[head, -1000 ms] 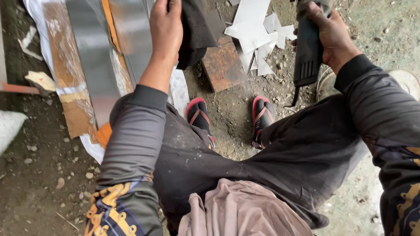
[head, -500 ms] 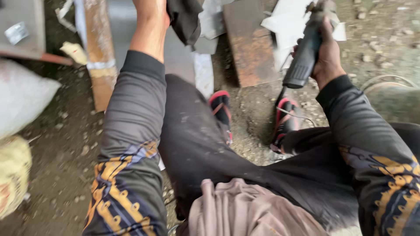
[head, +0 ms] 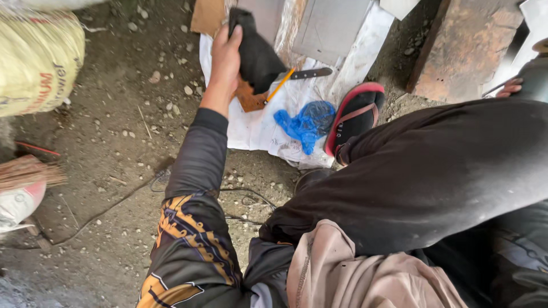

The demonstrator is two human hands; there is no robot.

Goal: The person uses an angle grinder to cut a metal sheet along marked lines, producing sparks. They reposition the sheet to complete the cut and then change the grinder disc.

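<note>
My left hand [head: 224,63] reaches forward over a white sheet [head: 254,128] on the ground and grips a black cloth [head: 258,54], which hangs from my fingers. Just beneath the cloth lie an orange pencil [head: 280,85] and a black-handled knife [head: 308,73]. Only some fingertips of my right hand [head: 507,86] show at the right edge, curled on the dark body of an angle grinder [head: 535,74]; the rest of both is cut off. My foot in a red and black sandal [head: 354,117] rests on the sheet's edge.
A crumpled blue plastic bag [head: 308,122] lies beside the sandal. Grey metal sheets [head: 331,23] and a rusty plate [head: 462,45] lie at the top. A yellow sack [head: 37,63] stands at the left. A thin cable [head: 114,205] runs over the gravelly dirt.
The view has swung left and down. My left hand still holds the black cloth, now over the white sheet. My right hand with the grinder has slid to the right edge.
</note>
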